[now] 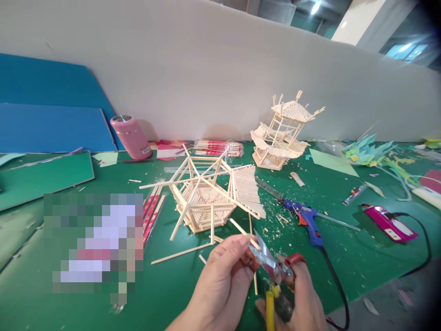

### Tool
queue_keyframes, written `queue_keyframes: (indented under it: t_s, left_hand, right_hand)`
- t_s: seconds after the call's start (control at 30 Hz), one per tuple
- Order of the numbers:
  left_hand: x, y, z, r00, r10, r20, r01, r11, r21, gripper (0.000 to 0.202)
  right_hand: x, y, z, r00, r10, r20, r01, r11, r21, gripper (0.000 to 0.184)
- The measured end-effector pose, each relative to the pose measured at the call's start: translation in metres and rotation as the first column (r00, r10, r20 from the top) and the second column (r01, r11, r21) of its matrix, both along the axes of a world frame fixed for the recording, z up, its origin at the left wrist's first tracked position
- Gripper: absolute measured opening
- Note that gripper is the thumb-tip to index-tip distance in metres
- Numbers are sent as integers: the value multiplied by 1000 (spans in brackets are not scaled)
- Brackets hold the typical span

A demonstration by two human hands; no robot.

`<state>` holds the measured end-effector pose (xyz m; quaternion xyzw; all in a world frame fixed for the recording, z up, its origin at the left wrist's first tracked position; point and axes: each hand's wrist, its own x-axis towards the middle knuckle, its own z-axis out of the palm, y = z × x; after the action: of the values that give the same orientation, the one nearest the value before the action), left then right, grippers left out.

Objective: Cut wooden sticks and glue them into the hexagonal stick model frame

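Note:
My left hand (pixel 227 271) pinches a thin wooden stick (pixel 237 226) that points up and left. In my right hand (pixel 303 299) are scissors (pixel 270 262) with a red grip, their blades apart around the near end of the stick. Just below the blades is a yellow handle (pixel 270 310); whether my right hand holds it too, I cannot tell. Beyond my hands stands a six-sided frame of wooden sticks (pixel 203 197), with crossing sticks on top and one slatted panel (pixel 245 188) on its right side. Loose sticks (pixel 182 253) lie nearby.
A finished-looking stick pavilion (pixel 284 133) stands at the back. A blue glue gun (pixel 306 218) and its cable lie right, near a magenta box (pixel 389 223). Wood scraps litter the green table (pixel 113 179). A pink flask (pixel 131 138) and packaged sticks (pixel 218 148) are behind.

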<state>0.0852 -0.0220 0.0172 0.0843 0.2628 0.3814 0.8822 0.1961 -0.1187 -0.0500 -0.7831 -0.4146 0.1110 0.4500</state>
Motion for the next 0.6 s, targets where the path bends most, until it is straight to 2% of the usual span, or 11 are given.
queue_keyframes:
  t_s: [0.17, 0.37, 0.6]
  left_hand:
    - [0, 0, 0, 1000, -1, -18, 1, 1000, 0, 8]
    - [1, 1, 2, 1000, -4, 5, 4, 1000, -11, 7]
    - [4, 0, 3, 999, -21, 48, 21, 1000, -10, 9]
  right_hand:
    - [0, 1, -2, 1000, 3, 20, -3, 1000, -4, 59]
    - [-2, 1, -9, 1000, -3, 30, 3, 1000, -10, 49]
    - [-3, -1, -17, 997, -24, 69, 27, 999, -46, 48]
